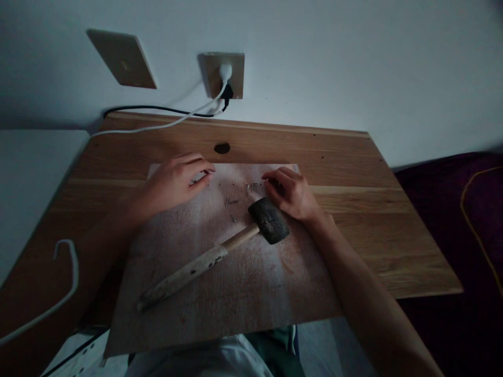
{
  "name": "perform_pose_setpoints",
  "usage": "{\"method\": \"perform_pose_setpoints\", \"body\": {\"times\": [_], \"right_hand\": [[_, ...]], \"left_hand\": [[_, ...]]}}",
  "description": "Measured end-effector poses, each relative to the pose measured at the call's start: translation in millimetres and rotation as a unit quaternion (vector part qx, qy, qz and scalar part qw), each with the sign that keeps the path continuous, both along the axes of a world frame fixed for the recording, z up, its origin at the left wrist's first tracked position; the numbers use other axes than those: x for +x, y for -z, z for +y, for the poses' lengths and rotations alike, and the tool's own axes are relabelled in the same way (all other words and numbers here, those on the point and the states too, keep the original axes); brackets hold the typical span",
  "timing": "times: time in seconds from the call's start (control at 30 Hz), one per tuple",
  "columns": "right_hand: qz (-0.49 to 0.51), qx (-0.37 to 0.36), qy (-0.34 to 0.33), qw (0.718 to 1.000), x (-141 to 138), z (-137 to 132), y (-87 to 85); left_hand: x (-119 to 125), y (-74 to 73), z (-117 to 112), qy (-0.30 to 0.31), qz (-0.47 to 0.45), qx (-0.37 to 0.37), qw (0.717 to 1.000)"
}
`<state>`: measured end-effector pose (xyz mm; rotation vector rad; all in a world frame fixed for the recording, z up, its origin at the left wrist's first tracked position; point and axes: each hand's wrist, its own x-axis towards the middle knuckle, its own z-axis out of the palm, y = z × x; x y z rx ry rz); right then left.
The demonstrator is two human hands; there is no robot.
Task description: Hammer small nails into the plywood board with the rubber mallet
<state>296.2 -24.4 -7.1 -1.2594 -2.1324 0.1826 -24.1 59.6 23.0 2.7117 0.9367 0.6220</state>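
My left hand [181, 178] is over the upper left of a worn board [188, 319]; its fingers are loosely curved, with a gap between thumb and forefinger. At the upper right of the board, my right hand [290, 192] has its fingers curled and thumb near the forefinger; whatever is between them, if anything, is too small to make out. Just left of it a few small nails [252, 187] stand close together, in line with a row of dark dots. Loose nails [231, 201] lie below. A mallet [204, 260] with a black head rests diagonally across the board.
Under the board is a wooden table [393, 246] with a round cable hole [222, 148]. A wall socket [234, 65] holds white and black plugs, their cables running left along the table's back edge. A white cable [74, 267] curves at the lower left.
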Motion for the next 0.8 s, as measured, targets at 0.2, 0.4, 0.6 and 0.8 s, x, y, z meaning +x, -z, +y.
{"method": "perform_pose_setpoints", "body": {"times": [0.2,0.4,0.6,0.8], "right_hand": [[0.002,-0.009,0.001,1.000,0,-1,-3.5],[-0.001,-0.003,-0.001,1.000,0,-2,-4.6],[-0.006,-0.003,-0.002,1.000,0,-3,-5.1],[0.002,-0.003,0.000,1.000,-1,-2,-3.9]], "left_hand": [[-32,-4.3,-11,-0.033,-0.029,-0.087,0.995],[-32,3.9,-8,-0.007,-0.027,-0.067,0.997],[-34,5.8,-2,0.020,0.007,0.003,1.000],[-23,-3.2,-7,-0.024,0.005,0.045,0.999]]}}
